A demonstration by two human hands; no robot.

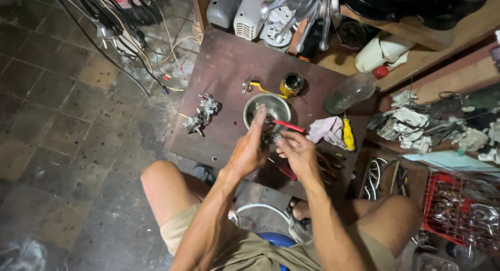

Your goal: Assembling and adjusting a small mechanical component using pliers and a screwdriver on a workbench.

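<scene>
My left hand (249,148) is closed around a small metal part held over a round metal bowl (276,105) on a dark brown board (229,62). My right hand (298,152) grips a thin red-handled tool (288,126) whose tip points left toward that part. The part itself is mostly hidden by my fingers. Two grey metal carburettor-like pieces (201,114) lie on the board to the left of the bowl.
A small yellow tin (291,84), a yellow-handled brush (259,86), a pale rag (325,130), a yellow-handled screwdriver (348,134) and a clear bottle with a red cap (353,91) lie by the bowl. Cables cross the tiled floor at left. Cluttered shelves and a red wire basket (458,211) stand right.
</scene>
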